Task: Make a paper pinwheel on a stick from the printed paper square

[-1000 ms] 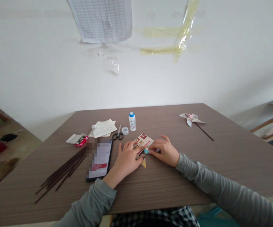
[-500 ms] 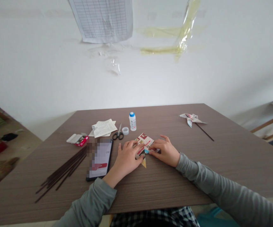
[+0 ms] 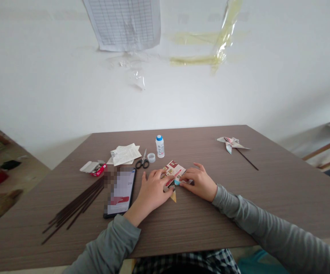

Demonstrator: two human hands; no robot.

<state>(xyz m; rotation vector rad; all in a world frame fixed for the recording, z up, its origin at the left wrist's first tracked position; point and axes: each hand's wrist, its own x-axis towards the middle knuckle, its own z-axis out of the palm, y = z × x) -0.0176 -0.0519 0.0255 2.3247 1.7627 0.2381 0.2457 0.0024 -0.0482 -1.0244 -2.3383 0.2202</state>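
- white wall [image 3: 165,102] behind, with a ruled paper chart [image 3: 122,23] and yellowed tape [image 3: 222,42] on it, above a brown wood-grain table [image 3: 210,220].
- far left: loose dark sticks [image 3: 76,207] lie just beside a phone [image 3: 119,192], its screen blurred.
- behind the phone: an open red box [image 3: 98,169], folded papers [image 3: 125,154], scissors [image 3: 142,161], a tape roll [image 3: 151,157] and a glue bottle [image 3: 159,147], upright.
- left hand [image 3: 152,189]: arm angled in from the lower left, fingers spread over the printed paper square [image 3: 174,169], which lies on the table between both hands; its thumb is at the lower edge. whether it truly pinches, i cannot tell.
- right hand [image 3: 199,183]: wrist low, fingertips [image 3: 182,182] on the paper's near corner, grip unclear.
- risk: if either hand eases, the paper's folded corners could spring up or slide.
- far right: a paper pinwheel [image 3: 230,142] on its stick lies on the table, well apart.
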